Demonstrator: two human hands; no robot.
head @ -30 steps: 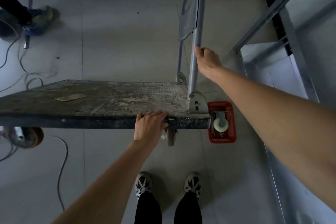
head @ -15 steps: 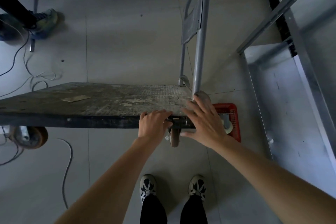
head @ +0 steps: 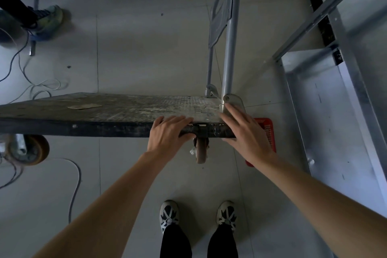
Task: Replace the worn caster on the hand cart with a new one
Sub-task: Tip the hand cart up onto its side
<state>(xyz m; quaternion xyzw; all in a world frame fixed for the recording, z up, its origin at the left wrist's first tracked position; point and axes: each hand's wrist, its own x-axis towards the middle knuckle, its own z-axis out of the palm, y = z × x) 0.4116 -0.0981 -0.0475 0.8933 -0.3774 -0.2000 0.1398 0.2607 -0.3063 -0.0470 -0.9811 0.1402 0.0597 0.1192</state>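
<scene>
L hand [head: 167,135] grip clenched on cart deck [head: 104,111] edge, R hand [head: 247,132] released, flat on corner, worn caster [head: 201,150] between.

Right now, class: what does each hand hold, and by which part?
Both hold the cart deck by its near edge: left hand grips it, right hand rests at the corner.

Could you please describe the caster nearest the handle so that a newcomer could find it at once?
Start at the cart's dark deck and follow its near edge toward the upright grey handle. Between the left hand and right hand, a narrow brownish caster hangs edge-on, unlike the broad orange wheel far left.
</scene>
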